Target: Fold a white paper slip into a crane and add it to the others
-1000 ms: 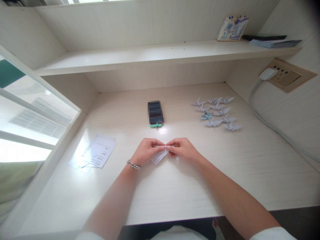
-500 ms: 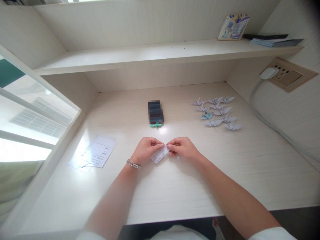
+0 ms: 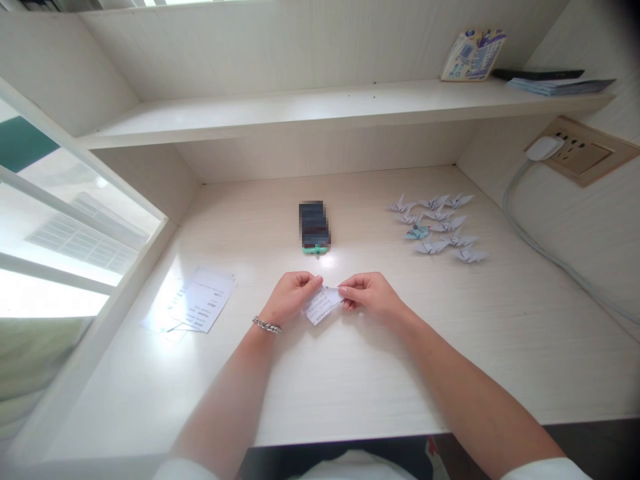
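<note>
- Chain bracelet (image 3: 267,325): around the left wrist.
- Left hand (image 3: 294,295): thumb and fingers pinching the printed slip (image 3: 323,305) at its upper left edge.
- Right hand (image 3: 371,291): pinching the slip's upper right corner; slip between both hands, over the desk (image 3: 370,380).
- Printed sheets (image 3: 207,300): overlapping, at left.
- Paper cranes (image 3: 431,247): grouped at right, one blue.
- Shelf (image 3: 280,110): bearing a package (image 3: 473,55).

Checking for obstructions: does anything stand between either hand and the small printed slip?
Nothing visible does: the right hand pinches the printed slip at its right corner, and the left hand is against its left side. The blurred dark object lies beyond both hands, not between.
</note>
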Available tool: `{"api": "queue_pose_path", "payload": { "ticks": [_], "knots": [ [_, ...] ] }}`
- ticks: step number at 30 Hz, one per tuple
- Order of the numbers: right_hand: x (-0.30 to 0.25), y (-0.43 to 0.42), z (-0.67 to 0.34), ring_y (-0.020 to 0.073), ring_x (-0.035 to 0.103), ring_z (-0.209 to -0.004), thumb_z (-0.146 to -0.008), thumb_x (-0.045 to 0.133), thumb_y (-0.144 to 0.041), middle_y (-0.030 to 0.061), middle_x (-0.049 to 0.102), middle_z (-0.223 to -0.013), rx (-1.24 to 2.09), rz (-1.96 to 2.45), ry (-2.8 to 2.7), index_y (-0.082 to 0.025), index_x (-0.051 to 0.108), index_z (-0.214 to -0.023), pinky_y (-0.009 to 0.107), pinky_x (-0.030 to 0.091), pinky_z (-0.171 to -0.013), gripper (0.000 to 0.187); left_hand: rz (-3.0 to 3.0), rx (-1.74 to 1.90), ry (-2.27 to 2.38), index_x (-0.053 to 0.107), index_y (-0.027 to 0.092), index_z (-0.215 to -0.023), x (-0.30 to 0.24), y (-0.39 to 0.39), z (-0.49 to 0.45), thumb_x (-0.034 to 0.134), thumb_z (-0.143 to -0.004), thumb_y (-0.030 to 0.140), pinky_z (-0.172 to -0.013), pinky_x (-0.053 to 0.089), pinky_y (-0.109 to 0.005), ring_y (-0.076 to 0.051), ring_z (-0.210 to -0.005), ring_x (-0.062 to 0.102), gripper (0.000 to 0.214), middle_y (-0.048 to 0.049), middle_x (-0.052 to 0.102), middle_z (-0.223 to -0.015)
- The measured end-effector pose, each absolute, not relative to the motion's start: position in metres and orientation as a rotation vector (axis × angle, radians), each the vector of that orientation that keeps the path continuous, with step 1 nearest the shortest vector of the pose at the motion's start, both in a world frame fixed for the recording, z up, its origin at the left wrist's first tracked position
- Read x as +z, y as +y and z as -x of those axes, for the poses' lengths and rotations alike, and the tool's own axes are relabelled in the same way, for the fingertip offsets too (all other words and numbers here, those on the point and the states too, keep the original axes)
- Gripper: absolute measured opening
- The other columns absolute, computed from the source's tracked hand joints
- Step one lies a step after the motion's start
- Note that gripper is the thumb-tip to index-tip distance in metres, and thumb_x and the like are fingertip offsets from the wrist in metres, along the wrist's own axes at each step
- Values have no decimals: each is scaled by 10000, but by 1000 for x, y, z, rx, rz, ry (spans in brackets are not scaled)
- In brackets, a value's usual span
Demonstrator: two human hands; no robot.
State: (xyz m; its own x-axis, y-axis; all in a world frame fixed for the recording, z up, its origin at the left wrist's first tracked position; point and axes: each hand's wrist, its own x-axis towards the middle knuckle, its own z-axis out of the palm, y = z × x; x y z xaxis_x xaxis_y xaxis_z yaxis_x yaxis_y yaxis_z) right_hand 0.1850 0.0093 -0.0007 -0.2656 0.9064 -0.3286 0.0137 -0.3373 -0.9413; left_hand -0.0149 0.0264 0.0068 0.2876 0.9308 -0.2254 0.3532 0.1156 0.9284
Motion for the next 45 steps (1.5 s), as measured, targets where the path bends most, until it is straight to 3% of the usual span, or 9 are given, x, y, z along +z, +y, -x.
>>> {"api": "queue_pose_path", "payload": {
  "ticks": [3, 8, 28, 45],
  "knots": [
    [-2, 10, -187, 118, 593, -513, -659, 710, -350, 46, 652, -574, 1666, 1301, -1179, -108, 684, -782, 241, 496, -547, 273, -1402, 712, 1247, 582, 137, -678, 6, 28, 15, 476, -795, 504, -469, 329, -207, -88, -516, 433, 400, 14, 514, -577],
    [-5, 11, -186, 129, 600, -524, -655, 711, -359, 48, 651, -572, 1679, 1297, -1174, -110, 683, -784, 252, 499, -554, 281, -1495, 657, 1182, 635, 142, -814, 9, 23, 9, 558, -757, 443, -561, 411, -226, -136, -666, 552, 316, -46, 642, -775],
    [2, 5, -183, 124, 555, -543, -788, 528, -318, 7, 585, -569, 1557, 1319, -1529, -145, 614, -729, 221, 413, -520, 202, -1722, 586, 1257, 623, 162, -770, 10, 15, -2, 478, -793, 362, -563, 418, -226, -135, -666, 561, 248, -29, 644, -751],
    [6, 17, -212, 114, 549, -552, -771, 560, -372, 42, 644, -682, 1537, 1322, -1539, -145, 619, -737, 231, 427, -524, 236, -1663, 645, 1280, 612, 154, -760, 18, 22, 14, 510, -777, 369, -527, 389, -218, -121, -609, 518, 239, -28, 616, -712]
  ]
}}
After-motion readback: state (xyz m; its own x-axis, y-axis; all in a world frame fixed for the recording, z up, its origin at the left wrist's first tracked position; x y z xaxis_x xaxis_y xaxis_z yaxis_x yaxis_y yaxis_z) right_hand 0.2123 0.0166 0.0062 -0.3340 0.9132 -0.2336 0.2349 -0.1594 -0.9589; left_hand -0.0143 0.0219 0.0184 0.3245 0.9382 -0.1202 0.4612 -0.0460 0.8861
